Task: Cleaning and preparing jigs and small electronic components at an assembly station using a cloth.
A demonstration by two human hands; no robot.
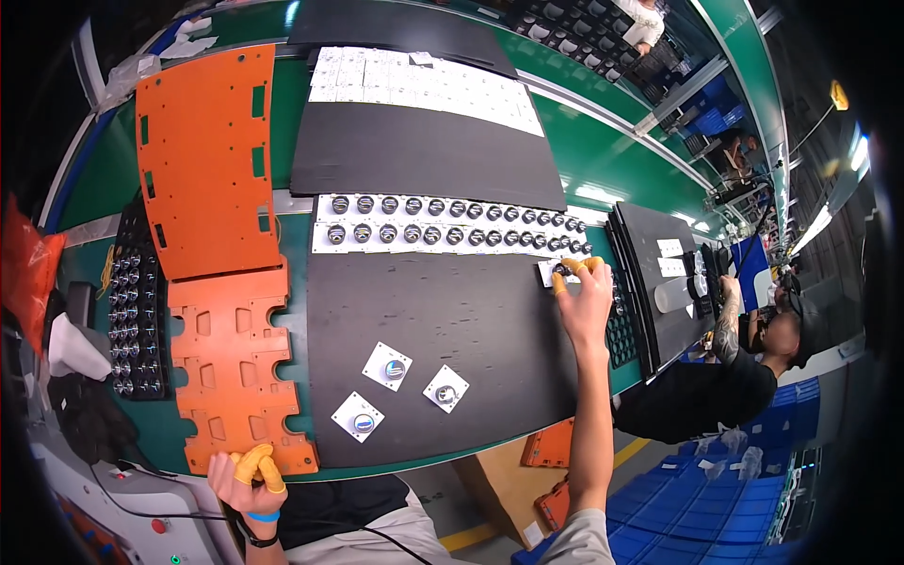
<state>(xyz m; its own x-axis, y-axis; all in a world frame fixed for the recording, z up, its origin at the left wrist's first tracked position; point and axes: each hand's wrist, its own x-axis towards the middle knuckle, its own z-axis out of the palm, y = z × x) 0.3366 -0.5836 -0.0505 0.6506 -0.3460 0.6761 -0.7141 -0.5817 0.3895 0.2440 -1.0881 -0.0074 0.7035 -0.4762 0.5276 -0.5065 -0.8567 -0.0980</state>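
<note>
My right hand, with yellow finger covers, reaches to the right side of the black mat. Its fingers are closed on a small black round part on a white square plate, just below two rows of similar plates bearing black round parts. Three more such plates lie loose on the mat: one higher, one to the right, one lower. My left hand, also in yellow finger covers, is curled at the near edge of the orange notched panel; whatever its fingers hold is hidden.
A flat orange panel lies farther back, beside a black tray of round parts. White squares cover the far black board. A person in black works at the right, near stacked black boards.
</note>
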